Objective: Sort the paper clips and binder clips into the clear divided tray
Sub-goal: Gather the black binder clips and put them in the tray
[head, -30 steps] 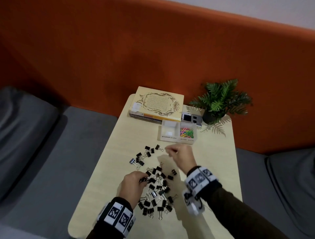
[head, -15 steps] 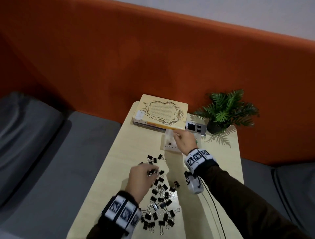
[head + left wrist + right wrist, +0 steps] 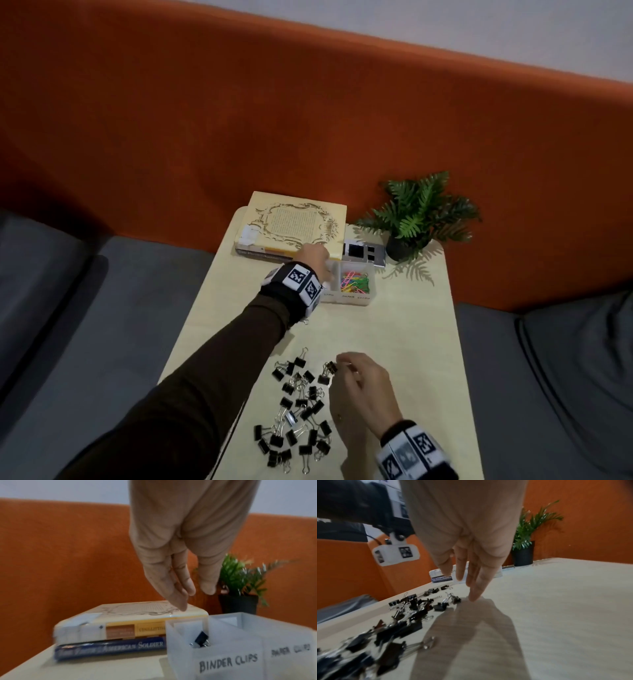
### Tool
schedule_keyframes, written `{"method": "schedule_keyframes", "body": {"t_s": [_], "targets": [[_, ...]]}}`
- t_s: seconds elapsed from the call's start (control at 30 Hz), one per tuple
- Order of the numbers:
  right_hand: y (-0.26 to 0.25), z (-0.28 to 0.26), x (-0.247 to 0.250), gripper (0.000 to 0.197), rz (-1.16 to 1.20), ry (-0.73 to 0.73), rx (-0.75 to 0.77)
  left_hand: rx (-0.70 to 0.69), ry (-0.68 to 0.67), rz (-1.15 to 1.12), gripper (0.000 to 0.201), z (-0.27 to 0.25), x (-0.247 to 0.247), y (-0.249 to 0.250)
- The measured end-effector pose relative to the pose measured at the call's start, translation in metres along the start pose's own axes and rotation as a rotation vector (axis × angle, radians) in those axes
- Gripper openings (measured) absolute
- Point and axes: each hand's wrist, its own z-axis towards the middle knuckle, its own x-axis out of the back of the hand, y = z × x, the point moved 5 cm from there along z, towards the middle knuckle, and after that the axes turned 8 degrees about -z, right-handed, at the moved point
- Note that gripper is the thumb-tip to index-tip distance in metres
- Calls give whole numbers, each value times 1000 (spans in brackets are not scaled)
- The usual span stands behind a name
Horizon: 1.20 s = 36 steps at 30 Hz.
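Note:
The clear divided tray [image 3: 349,298] stands at the far side of the table, labelled BINDER CLIPS and PAPER CLIPS [image 3: 228,662]. Coloured paper clips [image 3: 354,282] fill its right compartment. My left hand [image 3: 313,255] hovers over the left compartment with straight, empty fingers [image 3: 188,586]. A black binder clip [image 3: 201,639] lies tilted inside that compartment. The pile of black binder clips [image 3: 298,411] is spread on the near half of the table. My right hand [image 3: 356,375] hangs at the pile's right edge, its fingers [image 3: 475,595] pointing down beside a clip [image 3: 452,599] and holding nothing.
Two stacked books [image 3: 294,222] lie just behind the tray on the left. A small grey device [image 3: 363,253] and a potted plant [image 3: 421,212] stand behind it on the right. Bare tabletop [image 3: 404,342] lies between tray and pile. Grey sofa cushions flank the table.
My left hand rose from the pile to the tray and let go of a binder clip. The right hand came back from the tray to the pile.

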Motion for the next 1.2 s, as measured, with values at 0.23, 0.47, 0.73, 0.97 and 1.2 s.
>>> {"method": "schedule_keyframes", "body": {"t_s": [0.23, 0.47, 0.73, 0.97, 1.2], "targets": [[-8, 5, -19, 62, -138, -353, 23, 158, -14, 122, 31, -49, -17, -77], [-47, 12, -55, 73, -331, -319, 36, 68, -151, 112, 49, -103, -57, -104], [-45, 18, -59, 24, -328, -258, 50, 50, -115, 98, 67, -154, -87, -114], [-44, 21, -48, 15, -313, -234, 101, 60, 34, -28, 28, -151, -93, -114], [-54, 51, -2, 21, -135, -116, 15, 70, 88, -105, 14, -156, -83, -117]]}}
